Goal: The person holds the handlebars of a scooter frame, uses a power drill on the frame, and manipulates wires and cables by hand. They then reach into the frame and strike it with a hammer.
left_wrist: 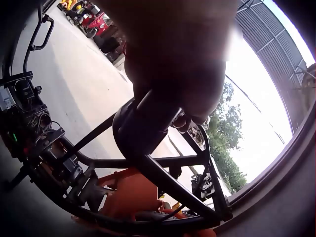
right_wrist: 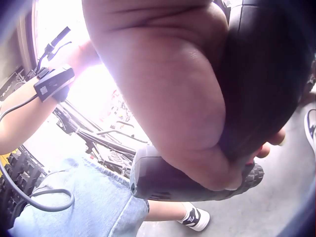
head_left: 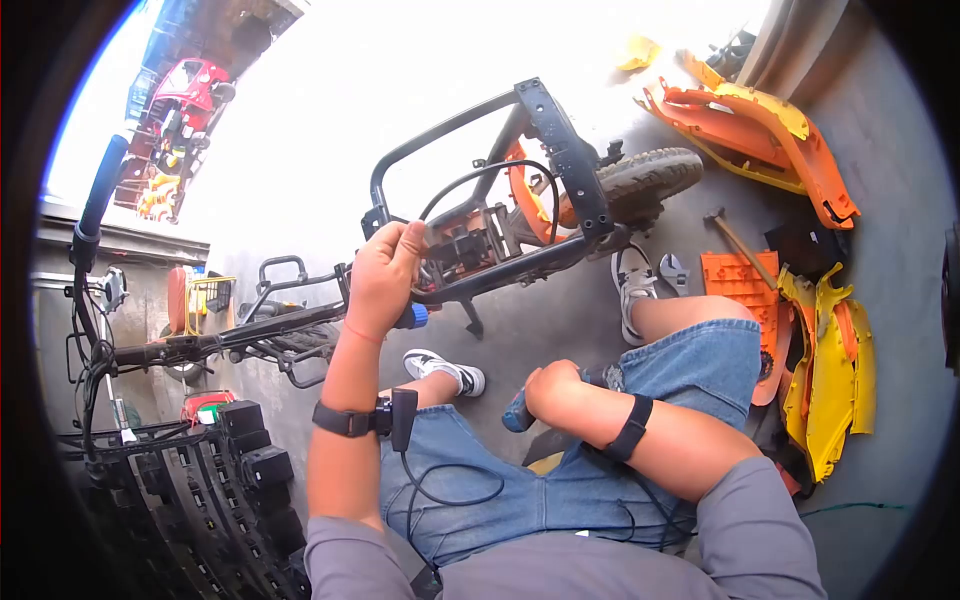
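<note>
My left hand (head_left: 385,275) is raised in front of the black vehicle frame (head_left: 450,108), its fingers curled round a tube at the near corner. In the left wrist view, the dark tube (left_wrist: 143,126) runs up into that hand, whose palm is in shadow. A blue-ended part (head_left: 413,316) shows just below the hand. Over the lap, my right hand (head_left: 555,392) grips a cordless drill (right_wrist: 173,180) by its black handle; its blue end (head_left: 516,413) points left in the head view. The fingers wrap the handle and partly hide it.
A rear wheel (head_left: 655,175) is attached to the frame. Orange and yellow body panels (head_left: 790,130), a hammer (head_left: 742,248) and an orange grille panel (head_left: 738,300) lie at right. Handlebars (head_left: 88,235) and black ribbed parts (head_left: 190,490) stand at left. Cables hang from the wrist straps.
</note>
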{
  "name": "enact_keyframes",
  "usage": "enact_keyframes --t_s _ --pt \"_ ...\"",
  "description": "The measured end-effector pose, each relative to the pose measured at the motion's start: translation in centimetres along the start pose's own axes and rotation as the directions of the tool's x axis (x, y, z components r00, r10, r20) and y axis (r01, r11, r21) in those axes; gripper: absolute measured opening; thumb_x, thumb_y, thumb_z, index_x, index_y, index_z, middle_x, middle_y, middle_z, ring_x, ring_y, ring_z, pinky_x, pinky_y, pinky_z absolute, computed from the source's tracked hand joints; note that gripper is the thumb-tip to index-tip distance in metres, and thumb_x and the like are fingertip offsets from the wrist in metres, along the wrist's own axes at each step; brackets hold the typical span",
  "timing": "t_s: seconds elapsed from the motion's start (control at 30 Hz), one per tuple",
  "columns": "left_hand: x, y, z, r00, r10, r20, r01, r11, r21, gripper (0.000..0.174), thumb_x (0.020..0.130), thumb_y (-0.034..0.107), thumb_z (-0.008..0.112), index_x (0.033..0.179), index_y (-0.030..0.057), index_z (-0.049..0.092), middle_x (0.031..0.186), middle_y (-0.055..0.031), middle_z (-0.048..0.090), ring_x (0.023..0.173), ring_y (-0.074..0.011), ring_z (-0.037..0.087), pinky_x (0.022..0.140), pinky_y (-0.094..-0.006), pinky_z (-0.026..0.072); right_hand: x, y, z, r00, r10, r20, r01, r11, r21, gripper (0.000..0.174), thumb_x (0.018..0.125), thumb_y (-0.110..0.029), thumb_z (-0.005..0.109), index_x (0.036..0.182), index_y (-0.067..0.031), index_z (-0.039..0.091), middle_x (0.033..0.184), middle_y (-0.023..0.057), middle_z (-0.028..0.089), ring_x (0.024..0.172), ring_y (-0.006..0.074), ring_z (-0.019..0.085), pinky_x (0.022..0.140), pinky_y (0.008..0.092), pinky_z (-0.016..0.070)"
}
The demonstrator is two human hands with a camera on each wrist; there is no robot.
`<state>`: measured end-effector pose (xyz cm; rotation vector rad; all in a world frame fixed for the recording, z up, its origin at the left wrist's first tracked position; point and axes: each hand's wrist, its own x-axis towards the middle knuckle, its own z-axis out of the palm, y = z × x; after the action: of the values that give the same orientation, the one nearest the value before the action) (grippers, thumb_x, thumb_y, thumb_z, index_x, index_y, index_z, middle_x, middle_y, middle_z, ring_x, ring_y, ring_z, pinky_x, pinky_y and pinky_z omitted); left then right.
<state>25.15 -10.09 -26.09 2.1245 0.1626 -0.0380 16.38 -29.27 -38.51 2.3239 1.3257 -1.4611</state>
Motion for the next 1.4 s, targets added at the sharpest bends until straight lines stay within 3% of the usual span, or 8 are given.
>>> enact_keyframes --t_s 0.37,0.63,0.73,0.8,0.93,1.03,1.3,1.4 --pt "-0.4 -1.3 2.9 0.945 0.237 -0.227 -0.159 0.935 0.317 0.025 0.099 0.025 0.057 0.094 0.0012 0.064 0.06 -0.0047 0.059 0.054 -0.0098 0.057 0.052 -0.0272 0.045 -0.8 0.1 -1.0 0.999 -0.019 0.031 0.018 0.999 0.034 0.056 0.079 -0.019 0.074 0.127 0.0032 0.058 0.123 0.0144 0.064 0.108 0.0318 0.066 0.086 0.0519 0.0525" --pt "-0.6 -0.2 4.8 0.997 0.075 -0.002 -0.072 0.969 0.237 0.022 0.102 0.021 0.046 0.112 0.0037 0.053 0.065 -0.0115 0.063 0.063 -0.0273 0.065 0.06 -0.036 0.0488 -1.1 0.1 -0.8 1.0 -0.022 -0.009 0.022 0.999 0.032 0.053 0.079 -0.019 0.073 0.126 0.0013 0.059 0.12 0.0133 0.066 0.106 0.0307 0.067 0.083 0.0513 0.0538" --pt "-1.7 -0.8 5.4 0.994 0.109 0.001 -0.1 0.907 0.41 0.021 0.101 0.023 0.046 0.113 0.0066 0.052 0.067 -0.0127 0.064 0.064 -0.0342 0.065 0.058 -0.0418 0.0482 -1.6 0.9 -0.9 0.997 -0.071 -0.015 0.072 0.997 0.019 0.055 0.08 -0.017 0.069 0.127 0.0077 0.054 0.108 0.0144 0.069 0.097 0.0297 0.069 0.078 0.0458 0.0552" --pt "-2.1 -1.3 5.5 0.99 0.144 -0.007 -0.118 0.836 0.536 0.021 0.101 0.025 0.048 0.114 0.0091 0.052 0.067 -0.0118 0.064 0.063 -0.0359 0.064 0.055 -0.0449 0.047 -2.4 2.0 -0.3 0.977 -0.038 -0.208 0.054 0.996 0.071 0.054 0.081 -0.014 0.064 0.126 0.0126 0.051 0.094 0.0151 0.071 0.086 0.0296 0.071 0.071 0.0405 0.0554" --pt "-1.7 -1.7 5.5 0.952 0.306 0.016 -0.259 0.775 0.576 0.021 0.102 0.027 0.047 0.114 0.0111 0.053 0.066 -0.005 0.063 0.056 -0.0243 0.065 0.051 -0.0361 0.0482 -4.7 4.8 0.8 0.799 0.034 -0.601 0.069 0.987 0.147 0.05 0.078 -0.013 0.061 0.121 0.0123 0.053 0.084 0.0162 0.07 0.077 0.0305 0.071 0.065 0.0406 0.0544" --pt "-1.6 -0.6 5.8 0.977 0.214 -0.002 -0.177 0.81 0.559 0.027 0.098 0.034 0.052 0.112 0.0105 0.054 0.067 -0.0076 0.064 0.063 -0.0314 0.066 0.057 -0.0401 0.0488 -7.0 6.1 -0.1 0.788 0.045 -0.614 0.115 0.969 0.219 0.052 0.077 -0.011 0.061 0.123 0.0115 0.052 0.084 0.0188 0.07 0.077 0.0313 0.071 0.066 0.0415 0.0544" --pt "-0.7 0.8 5.1 0.992 -0.084 0.099 0.023 0.861 0.508 0.041 0.097 0.043 0.052 0.118 0.0078 0.054 0.064 -0.0088 0.067 0.064 -0.0293 0.069 0.065 -0.0392 0.0504 -7.1 6.9 -0.8 0.813 0.252 -0.524 0.208 0.716 0.666 0.035 0.074 -0.012 0.062 0.107 -0.0001 0.058 0.09 0.0209 0.069 0.086 0.0396 0.067 0.075 0.0478 0.0534" --pt "-1.0 0.1 5.3 0.996 0.045 0.081 -0.083 0.823 0.562 0.036 0.097 0.042 0.053 0.106 0.0071 0.059 0.059 -0.0096 0.065 0.059 -0.03 0.067 0.058 -0.0395 0.0498 -6.4 6.6 -0.5 0.818 0.268 -0.509 0.157 0.746 0.647 0.035 0.074 -0.012 0.062 0.106 0.0002 0.057 0.092 0.0208 0.069 0.09 0.04 0.066 0.077 0.0479 0.0527"
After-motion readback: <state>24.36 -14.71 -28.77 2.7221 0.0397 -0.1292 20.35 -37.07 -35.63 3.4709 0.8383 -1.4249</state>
